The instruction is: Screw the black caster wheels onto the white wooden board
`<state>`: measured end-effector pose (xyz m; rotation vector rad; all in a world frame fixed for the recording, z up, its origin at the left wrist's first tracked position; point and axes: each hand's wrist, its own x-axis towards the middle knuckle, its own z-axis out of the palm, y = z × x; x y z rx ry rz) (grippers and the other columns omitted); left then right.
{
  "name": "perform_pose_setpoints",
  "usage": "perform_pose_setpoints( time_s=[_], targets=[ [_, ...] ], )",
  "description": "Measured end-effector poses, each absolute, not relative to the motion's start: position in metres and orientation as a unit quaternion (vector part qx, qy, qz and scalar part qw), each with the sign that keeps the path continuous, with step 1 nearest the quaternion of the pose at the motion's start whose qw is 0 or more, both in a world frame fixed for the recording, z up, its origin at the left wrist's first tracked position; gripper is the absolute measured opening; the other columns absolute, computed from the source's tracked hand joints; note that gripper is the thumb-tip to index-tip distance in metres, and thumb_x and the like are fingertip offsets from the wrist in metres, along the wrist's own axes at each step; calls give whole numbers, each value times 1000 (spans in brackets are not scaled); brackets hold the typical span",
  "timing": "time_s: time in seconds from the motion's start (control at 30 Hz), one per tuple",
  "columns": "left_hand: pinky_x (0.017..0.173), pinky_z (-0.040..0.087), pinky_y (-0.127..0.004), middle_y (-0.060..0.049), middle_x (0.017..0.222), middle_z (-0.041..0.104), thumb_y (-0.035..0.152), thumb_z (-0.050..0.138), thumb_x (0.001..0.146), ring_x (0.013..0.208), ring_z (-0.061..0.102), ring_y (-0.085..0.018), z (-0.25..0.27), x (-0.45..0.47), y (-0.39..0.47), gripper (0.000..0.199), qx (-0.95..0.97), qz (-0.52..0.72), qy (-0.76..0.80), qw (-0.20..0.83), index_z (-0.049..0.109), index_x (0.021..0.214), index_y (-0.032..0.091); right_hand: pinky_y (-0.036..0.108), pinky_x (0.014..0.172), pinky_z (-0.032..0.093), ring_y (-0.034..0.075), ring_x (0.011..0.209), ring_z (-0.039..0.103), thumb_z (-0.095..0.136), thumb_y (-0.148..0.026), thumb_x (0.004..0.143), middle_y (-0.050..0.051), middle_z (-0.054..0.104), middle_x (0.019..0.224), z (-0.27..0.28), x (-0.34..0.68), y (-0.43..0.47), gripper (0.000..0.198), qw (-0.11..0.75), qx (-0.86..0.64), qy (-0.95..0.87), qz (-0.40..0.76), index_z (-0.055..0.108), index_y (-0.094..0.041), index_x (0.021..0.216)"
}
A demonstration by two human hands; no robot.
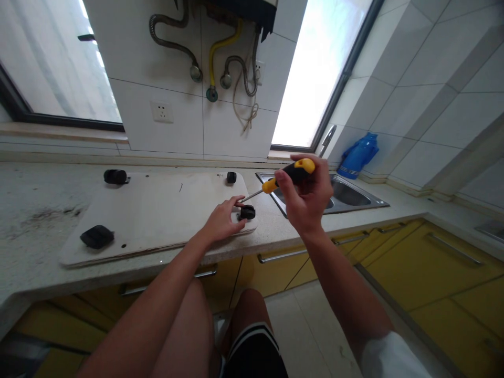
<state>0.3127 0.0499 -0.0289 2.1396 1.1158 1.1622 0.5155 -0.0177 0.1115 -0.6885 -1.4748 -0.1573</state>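
A white board (165,207) with rounded corners lies flat on the countertop, with black casters at its corners. At its near right corner, my left hand (225,219) has its thumb and fingers on either side of a caster (248,212), steadying it against the board. My right hand (309,197) is closed around the yellow and black handle of a screwdriver (293,175). The shaft slants down to the left, its tip close to my left fingertips by the caster's plate. Whether the tip sits in a screw is hidden. Other casters (97,237) stand wheel-up at the remaining corners.
Right of the board is a steel sink (348,191) with a faucet (327,139). A blue thermos-shaped object (358,156) stands behind it. Pipes and a yellow hose (214,55) hang on the tiled wall. Yellow cabinets with handles (281,256) run below the counter edge.
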Motion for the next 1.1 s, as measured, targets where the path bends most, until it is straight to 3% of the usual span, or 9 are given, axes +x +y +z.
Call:
perform_pose_setpoints(
  time_s=[0.2, 0.33, 1.1],
  targets=[
    [107, 62, -52, -12, 129, 83, 33, 89, 85, 118, 81, -35, -34, 316, 59, 67, 773, 431, 398, 242, 64, 147, 25, 31, 69, 52, 10, 64, 55, 86, -47, 101, -4, 69, 92, 100, 490, 7, 34, 566, -311, -763, -21, 68, -28, 123],
    [105, 63, -48, -10, 131, 83, 33, 90, 85, 117, 81, -34, -36, 318, 61, 62, 762, 438, 403, 253, 66, 142, 28, 30, 72, 51, 11, 68, 58, 82, -47, 103, 0, 75, 102, 91, 485, 20, 33, 523, -319, -790, -40, 67, -25, 123],
    [91, 63, -44, -8, 119, 84, 40, 88, 86, 97, 81, -30, -29, 317, 50, 52, 751, 435, 423, 259, 70, 134, 28, 31, 80, 53, 15, 73, 62, 79, -50, 102, 1, 76, 100, 85, 484, 32, 36, 499, -370, -784, -5, 68, -25, 124]
  ],
)
